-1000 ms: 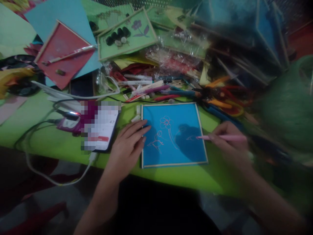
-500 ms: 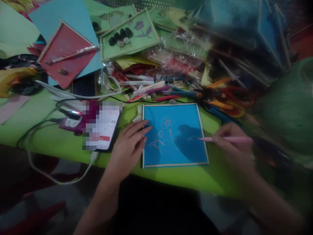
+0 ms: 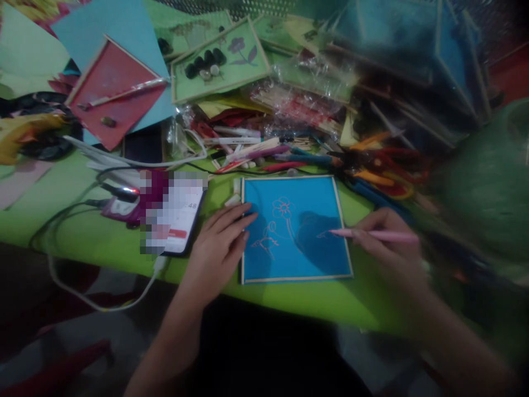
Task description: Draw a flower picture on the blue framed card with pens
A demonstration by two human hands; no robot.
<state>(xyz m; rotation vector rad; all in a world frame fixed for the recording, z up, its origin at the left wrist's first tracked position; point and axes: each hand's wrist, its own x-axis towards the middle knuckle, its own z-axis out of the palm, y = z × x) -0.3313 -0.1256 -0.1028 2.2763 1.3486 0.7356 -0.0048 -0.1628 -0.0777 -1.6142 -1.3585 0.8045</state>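
Observation:
A blue board with a thin pale wooden frame lies flat on the green cloth in front of me. Pink lines on it make a flower with a stem, a bird at the left and a small outline at the right. My left hand rests with fingers stretched out, fingertips on the board's left edge. In my right hand a pink pen is pinched; its tip is at the small outline on the right. The shadow of my right hand darkens that part.
Left of the board lies a phone with a white cable, beside a purple plugged-in device. Behind are loose pens, orange-handled scissors, a red framed panel and a green framed picture. A green rounded object stands right.
My right hand and the pink pen have shifted slightly left, so the tip is farther into the small outline. My left hand and the board have stayed put.

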